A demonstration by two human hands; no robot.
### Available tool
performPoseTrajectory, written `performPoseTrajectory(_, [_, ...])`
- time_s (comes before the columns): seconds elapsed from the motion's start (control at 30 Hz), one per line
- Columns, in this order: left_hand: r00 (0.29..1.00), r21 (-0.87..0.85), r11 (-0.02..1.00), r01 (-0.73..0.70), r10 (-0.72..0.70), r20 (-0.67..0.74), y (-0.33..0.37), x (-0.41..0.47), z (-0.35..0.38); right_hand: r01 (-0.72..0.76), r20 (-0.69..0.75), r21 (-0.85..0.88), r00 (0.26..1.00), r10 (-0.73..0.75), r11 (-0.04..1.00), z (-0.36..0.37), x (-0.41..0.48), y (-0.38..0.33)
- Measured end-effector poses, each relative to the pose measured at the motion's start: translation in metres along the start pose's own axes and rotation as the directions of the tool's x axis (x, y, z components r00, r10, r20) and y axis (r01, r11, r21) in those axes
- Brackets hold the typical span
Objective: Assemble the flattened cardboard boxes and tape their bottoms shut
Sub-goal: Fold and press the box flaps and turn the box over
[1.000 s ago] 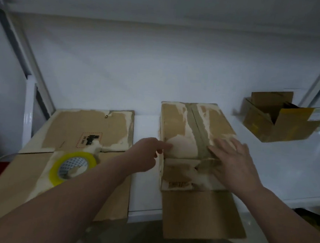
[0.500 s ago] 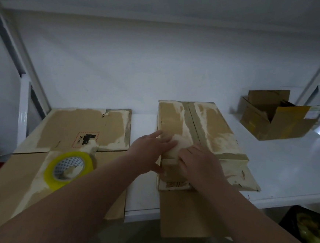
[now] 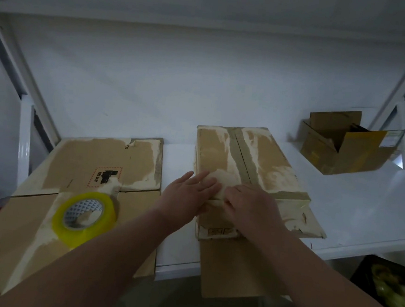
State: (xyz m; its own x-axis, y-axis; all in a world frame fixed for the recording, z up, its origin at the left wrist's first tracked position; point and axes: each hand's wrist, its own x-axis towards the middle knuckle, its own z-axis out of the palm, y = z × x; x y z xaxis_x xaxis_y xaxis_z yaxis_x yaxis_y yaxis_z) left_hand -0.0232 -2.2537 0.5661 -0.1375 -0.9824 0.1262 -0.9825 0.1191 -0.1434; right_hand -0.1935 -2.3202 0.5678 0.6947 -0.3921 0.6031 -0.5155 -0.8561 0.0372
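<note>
Brown cardboard box (image 3: 244, 161) at mid-table (image 3: 361, 214), with a taped seam running far to near. Left hand (image 3: 186, 195) flat on its near left top, fingers straight and slightly spread. Right hand (image 3: 250, 205) just beside, palm down, fingers lightly bent, pressing the same near end and touching the left fingers. One flap overhanging the near table edge, another lying out to the right. Flattened cardboard (image 3: 86, 168) to the left, bearing a yellow tape roll (image 3: 85, 216). Open box (image 3: 342, 149) far right.

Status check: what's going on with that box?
Hands: left hand, right hand press box. Its near flap open. Left, tape roll untouched. Nothing blocking.
</note>
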Motion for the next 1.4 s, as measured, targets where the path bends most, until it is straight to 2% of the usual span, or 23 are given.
performPoseTrajectory(0.1, [0.998, -0.045, 0.998, -0.035, 0.033, -0.047, -0.003, 0.0, -0.001, -0.014, 0.014, 0.006, 1.0, 0.014, 1.0, -0.002, 0.002, 0.001])
performPoseTrajectory(0.2, [0.993, 0.01, 0.998, -0.058, 0.059, -0.102, -0.004, -0.001, 0.001, -0.019, 0.085, -0.001, 0.996, 0.019, 1.0, -0.009, 0.006, 0.0])
performPoseTrajectory(0.27, [0.999, -0.052, 0.999, -0.016, 0.014, -0.049, -0.011, -0.002, 0.003, -0.047, 0.228, 0.001, 0.973, 0.045, 0.999, -0.016, 0.009, 0.002])
performPoseTrajectory(0.33, [1.0, -0.09, 0.996, 0.011, -0.012, -0.007, -0.019, -0.004, 0.001, -0.174, 0.341, 0.091, 0.93, 0.133, 0.981, -0.023, 0.012, 0.01])
performPoseTrajectory(0.4, [0.997, -0.041, 0.999, -0.019, 0.022, 0.072, -0.023, -0.007, -0.008, -0.282, 0.322, 0.13, 0.919, 0.229, 0.951, -0.029, 0.016, 0.018])
performPoseTrajectory(0.47, [0.984, -0.063, 0.997, -0.051, 0.061, 0.167, -0.025, -0.008, -0.021, -0.372, 0.284, 0.134, 0.902, 0.324, 0.918, -0.033, 0.019, 0.033])
performPoseTrajectory(0.53, [0.987, -0.195, 0.978, -0.069, 0.095, 0.129, -0.023, -0.002, -0.026, -0.411, 0.294, 0.138, 0.886, 0.359, 0.901, -0.034, 0.02, 0.048])
performPoseTrajectory(0.57, [0.994, -0.292, 0.955, -0.05, 0.077, 0.08, -0.021, 0.005, -0.029, -0.402, 0.329, 0.13, 0.88, 0.343, 0.906, -0.033, 0.022, 0.054])
performPoseTrajectory(0.63, [0.994, -0.359, 0.933, 0.025, 0.014, 0.106, -0.015, 0.025, -0.032, -0.348, 0.437, 0.11, 0.858, 0.269, 0.931, -0.027, 0.025, 0.06])
performPoseTrajectory(0.73, [0.987, -0.314, 0.949, -0.035, 0.082, 0.139, 0.002, 0.046, -0.028, -0.136, 0.546, 0.031, 0.832, 0.098, 0.99, -0.015, 0.032, 0.056])
performPoseTrajectory(0.83, [0.985, -0.216, 0.968, -0.125, 0.146, 0.087, 0.005, 0.048, -0.009, 0.009, 0.585, -0.033, 0.811, 0.011, 0.999, -0.008, 0.03, 0.052])
performPoseTrajectory(0.9, [0.989, -0.157, 0.981, -0.115, 0.127, 0.069, 0.001, 0.045, 0.001, 0.026, 0.603, -0.03, 0.798, -0.002, 0.999, -0.002, 0.023, 0.053])
performPoseTrajectory(1.0, [0.993, -0.131, 0.986, -0.1, 0.107, 0.05, 0.005, 0.041, 0.004, -0.043, 0.631, 0.026, 0.776, 0.017, 0.999, 0.004, 0.018, 0.054])
performPoseTrajectory(1.1, [0.997, -0.125, 0.992, -0.031, 0.039, 0.065, 0.01, 0.042, 0.007, -0.066, 0.615, 0.029, 0.788, 0.034, 0.997, 0.008, 0.014, 0.055])
performPoseTrajectory(1.27, [0.997, -0.079, 0.997, 0.012, -0.006, 0.074, 0.014, 0.043, 0.007, -0.02, 0.606, -0.03, 0.795, 0.034, 0.999, 0.01, 0.011, 0.054])
performPoseTrajectory(1.4, [0.998, -0.064, 0.998, 0.021, -0.016, 0.068, 0.015, 0.041, 0.007, 0.084, 0.593, -0.11, 0.805, -0.002, 0.99, 0.013, 0.008, 0.062])
